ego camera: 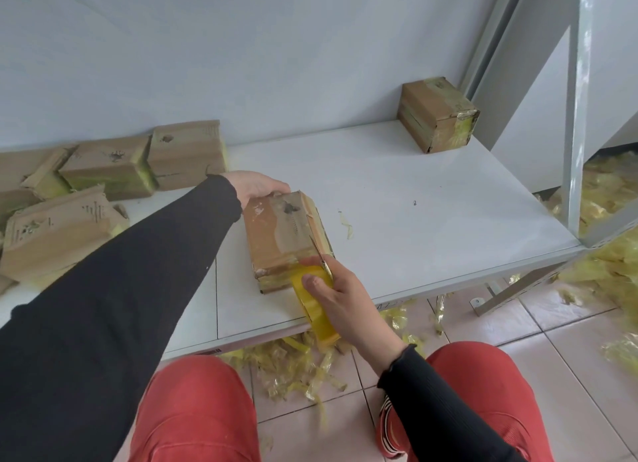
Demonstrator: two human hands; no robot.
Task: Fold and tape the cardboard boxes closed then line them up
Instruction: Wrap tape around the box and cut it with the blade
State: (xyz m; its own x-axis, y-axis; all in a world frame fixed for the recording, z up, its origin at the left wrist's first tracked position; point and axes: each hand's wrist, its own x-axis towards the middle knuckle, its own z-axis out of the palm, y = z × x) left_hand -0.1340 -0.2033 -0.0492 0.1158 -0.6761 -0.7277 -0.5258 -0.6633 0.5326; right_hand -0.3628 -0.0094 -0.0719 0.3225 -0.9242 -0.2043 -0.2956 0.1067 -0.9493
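A worn cardboard box lies on the white table in front of me, its top flaps folded down. My left hand grips the box's far end. My right hand holds a roll of yellow tape against the box's near right corner, with a strip running from the roll onto the box. A taped box stands at the back right of the table. Several other boxes lie in a loose heap at the left.
A grey metal shelf post rises at the table's right edge. Scraps of yellow tape cover the tiled floor at the right and under the table's front edge. A small tape scrap lies on the table beside the box.
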